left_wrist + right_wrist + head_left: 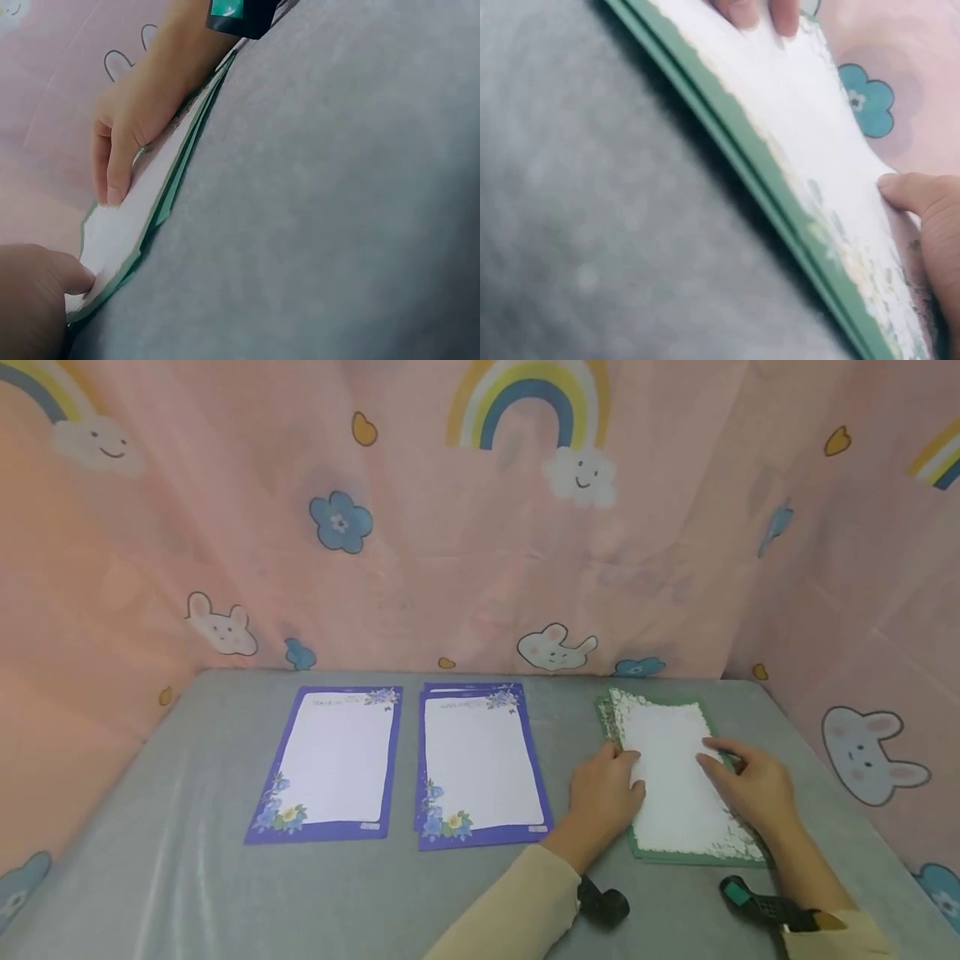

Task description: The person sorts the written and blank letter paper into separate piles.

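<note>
Sleeve (pixel 502 910); purple-edged sheets (pixel 483 768) near stack (pixel 667 785)

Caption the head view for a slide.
Left hand and right hand hold a green-bordered paper stack beside purple-bordered sheets.

No wording can be read clearly. Faint handwriting (pixel 327 702) tops the left white rectangular paper sheet with a purple floral border (pixel 337 760), and a second faint line (pixel 462 703) tops the matching purple-bordered sheet (pixel 483 760) beside it; the small pale corner labels (pixel 370 826) are illegible.
</note>
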